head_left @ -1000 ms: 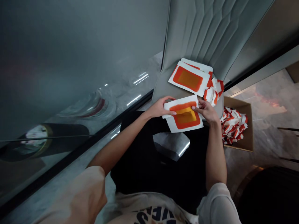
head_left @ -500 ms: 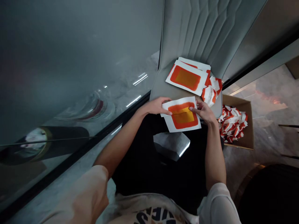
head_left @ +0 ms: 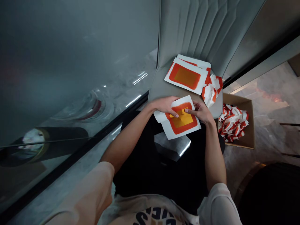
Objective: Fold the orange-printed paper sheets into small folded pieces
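Note:
I hold a white paper sheet printed with an orange-red frame around a yellow centre, over my lap at the front edge of a grey chair seat. My left hand grips its upper left part, thumb pressed on the fold. My right hand pinches the folded top edge from the right. The sheet's top strip is bent over onto the yellow centre.
A stack of the same printed sheets lies on the seat, with folded red-and-white pieces beside it. A cardboard box on the floor at right holds several folded pieces. A glass table edge runs along my left.
Both hands shifted slightly left and toward each other; the top edge of the sheet has been folded further down over the yellow centre.

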Motion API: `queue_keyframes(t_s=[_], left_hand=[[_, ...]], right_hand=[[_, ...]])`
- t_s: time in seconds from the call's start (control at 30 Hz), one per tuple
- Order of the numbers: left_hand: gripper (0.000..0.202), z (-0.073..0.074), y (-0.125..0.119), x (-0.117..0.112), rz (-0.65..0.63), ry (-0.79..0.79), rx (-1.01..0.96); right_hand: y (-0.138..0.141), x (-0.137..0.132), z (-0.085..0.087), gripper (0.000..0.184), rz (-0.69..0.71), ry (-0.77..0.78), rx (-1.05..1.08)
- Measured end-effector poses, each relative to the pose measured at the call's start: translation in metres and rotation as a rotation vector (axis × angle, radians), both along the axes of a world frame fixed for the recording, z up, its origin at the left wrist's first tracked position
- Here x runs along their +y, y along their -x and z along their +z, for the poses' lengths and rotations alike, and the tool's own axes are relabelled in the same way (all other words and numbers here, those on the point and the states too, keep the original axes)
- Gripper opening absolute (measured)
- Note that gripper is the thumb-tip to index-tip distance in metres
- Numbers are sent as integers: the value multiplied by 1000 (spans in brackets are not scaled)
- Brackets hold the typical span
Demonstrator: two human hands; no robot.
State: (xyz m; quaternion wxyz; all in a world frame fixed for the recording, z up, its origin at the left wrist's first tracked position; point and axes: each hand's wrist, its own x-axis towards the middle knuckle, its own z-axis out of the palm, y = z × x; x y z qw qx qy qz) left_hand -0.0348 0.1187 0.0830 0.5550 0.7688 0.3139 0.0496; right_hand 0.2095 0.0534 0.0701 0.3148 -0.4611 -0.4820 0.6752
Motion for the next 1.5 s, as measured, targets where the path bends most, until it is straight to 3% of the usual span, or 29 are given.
queue_keyframes(t_s=[0.3, 0.53, 0.77, 1.0, 1.07, 1.13, 1.23, 1.27, 1.37, 1.43, 1.5], left_hand=[[64, -2, 16, 3, -46, 148, 65], [73, -5, 29, 9, -100, 219, 0], [70, -18, 59, 17, 153, 279, 21], [69, -42, 76, 24, 310, 313, -81], [72, -47, 73, 21, 374, 240, -46], [72, -47, 64, 12, 497, 66, 14], [67, -39, 42, -13, 726, -400, 110], [65, -35, 33, -22, 729, -546, 129], [49, -30, 13, -43, 511, -765, 134], [44, -35, 5, -48, 341, -785, 125], [43, -43, 4, -50, 262, -788, 136]], right_hand=[[-14, -1, 2, 51, 13, 66, 9], [-23, -3, 3, 48, 7, 90, -11], [-20, -1, -4, 49, -33, 135, -40], [-17, 5, -25, 56, -271, 62, -161], [-17, 7, -33, 59, -300, 40, -208], [-16, 7, -41, 60, -335, -4, -263], [-13, 7, -48, 53, -392, -146, -374], [-12, 6, -49, 49, -406, -203, -420], [-9, 5, -45, 39, -412, -337, -566], [-8, 3, -39, 37, -406, -384, -641], [-6, -2, -35, 40, -408, -396, -679]])
